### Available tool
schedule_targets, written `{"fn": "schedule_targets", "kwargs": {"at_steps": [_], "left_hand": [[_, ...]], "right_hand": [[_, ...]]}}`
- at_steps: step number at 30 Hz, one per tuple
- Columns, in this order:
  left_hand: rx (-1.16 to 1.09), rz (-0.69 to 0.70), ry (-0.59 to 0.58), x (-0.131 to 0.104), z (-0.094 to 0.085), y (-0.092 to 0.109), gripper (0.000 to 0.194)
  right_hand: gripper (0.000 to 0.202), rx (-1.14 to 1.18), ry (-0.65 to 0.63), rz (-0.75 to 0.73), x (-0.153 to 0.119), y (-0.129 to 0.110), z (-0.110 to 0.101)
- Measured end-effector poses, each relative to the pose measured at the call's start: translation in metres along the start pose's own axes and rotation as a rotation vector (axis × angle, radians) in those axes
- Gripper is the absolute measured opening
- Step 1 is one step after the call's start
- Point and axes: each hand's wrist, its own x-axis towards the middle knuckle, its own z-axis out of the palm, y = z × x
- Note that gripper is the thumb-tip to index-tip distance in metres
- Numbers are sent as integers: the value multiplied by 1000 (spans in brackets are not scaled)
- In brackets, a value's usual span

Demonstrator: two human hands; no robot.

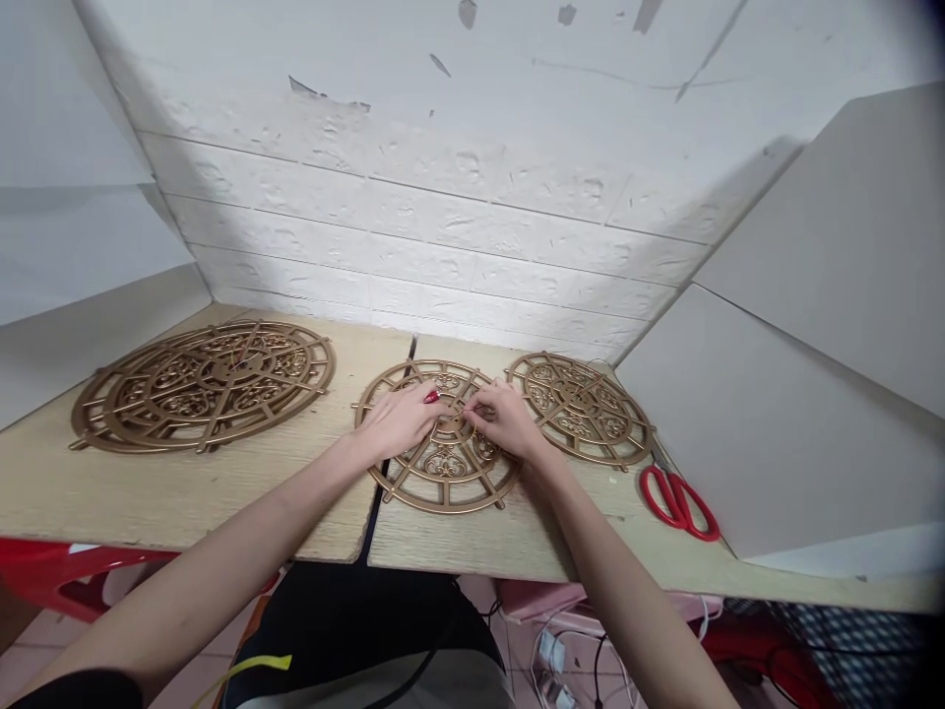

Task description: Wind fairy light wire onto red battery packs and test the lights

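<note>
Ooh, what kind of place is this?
It looks like a little workshop, or maybe a worktable in someone's home. You can tell from the wooden tabletop, the several round golden lattice pieces on it, and the red-handled scissors lying nearby.

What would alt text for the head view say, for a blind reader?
A person's left fingers and right fingers are at the middle of a gold lattice disc on a table. More discs lie either side; red-handled scissors rest at right.
</note>
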Motion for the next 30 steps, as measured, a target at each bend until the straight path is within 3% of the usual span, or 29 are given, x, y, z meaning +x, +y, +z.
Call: {"fn": "schedule_targets", "kwargs": {"at_steps": [7, 13, 19, 30], "left_hand": [[13, -49, 67, 0, 7, 0, 38], [15, -30, 89, 0, 8, -1, 36], [1, -48, 58, 1, 6, 0, 32], [1, -56, 44, 2, 8, -1, 29]], "right_hand": [[16, 234, 36, 94, 2, -6, 3], [22, 746, -76, 49, 3, -6, -6], [21, 1155, -152, 118, 0, -6, -8], [46, 1318, -153, 206, 1, -7, 3]]}}
